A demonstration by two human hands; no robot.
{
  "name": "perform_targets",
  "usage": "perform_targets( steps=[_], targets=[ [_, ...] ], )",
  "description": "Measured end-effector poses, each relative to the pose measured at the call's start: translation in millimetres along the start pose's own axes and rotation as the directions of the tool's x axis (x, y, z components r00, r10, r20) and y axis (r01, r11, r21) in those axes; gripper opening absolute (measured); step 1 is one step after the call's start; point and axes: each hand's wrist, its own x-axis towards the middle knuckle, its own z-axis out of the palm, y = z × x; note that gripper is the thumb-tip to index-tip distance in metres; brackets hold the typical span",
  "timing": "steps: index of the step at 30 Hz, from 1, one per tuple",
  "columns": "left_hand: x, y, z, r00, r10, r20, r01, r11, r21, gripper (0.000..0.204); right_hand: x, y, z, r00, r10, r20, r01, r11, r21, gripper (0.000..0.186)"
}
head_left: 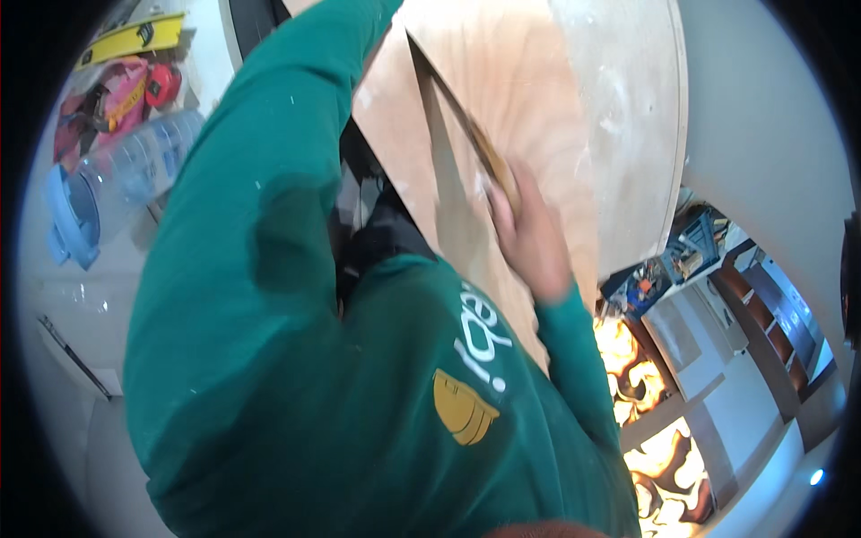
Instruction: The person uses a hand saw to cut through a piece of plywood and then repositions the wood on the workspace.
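My right hand (535,231) is closed round the wooden handle of what looks like a handsaw (465,121). Its long dark blade is seen nearly edge-on and slants up and left over a pale plywood sheet (529,81). A narrow shadow lies on the wood beside the blade. Whether the blade touches the sheet, I cannot tell. The right hand is slightly blurred. My left arm (269,134), in a green sleeve, reaches to the upper edge of the head view, and its hand is out of sight.
At the left stand a clear plastic water bottle (134,170) with a blue top, a red tape measure (162,85) and a yellow tool (134,40). Crates of tools (691,247) sit at the right, past the board's rounded edge. Brightly lit patterned panels (668,466) are lower right.
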Motion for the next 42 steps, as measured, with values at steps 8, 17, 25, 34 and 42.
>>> perform_targets(
  steps=[8,17,25,34,42],
  targets=[
    [13,-6,43,1.000,-0.013,0.003,0.013,1.000,-0.002,0.105,-23,-59,-53,0.959,0.256,0.121,-0.248,0.966,-0.079,0.045],
    [-25,44,21,0.952,0.284,0.111,-0.282,0.959,-0.031,0.106,51,16,44,1.000,0.009,0.018,-0.011,0.994,0.110,0.042],
    [-25,45,4,0.955,0.286,0.076,-0.284,0.958,-0.034,0.106,-99,-78,-101,0.873,0.448,0.194,-0.438,0.894,-0.090,0.048],
    [-29,46,-6,0.956,0.278,0.092,-0.275,0.960,-0.043,0.105,83,20,72,0.984,-0.123,-0.127,0.140,0.981,0.132,0.039],
    [-31,47,2,0.956,0.286,0.070,-0.281,0.957,-0.073,0.103,-120,-50,-92,0.950,0.273,0.150,-0.285,0.956,0.065,0.050]
  ],
)
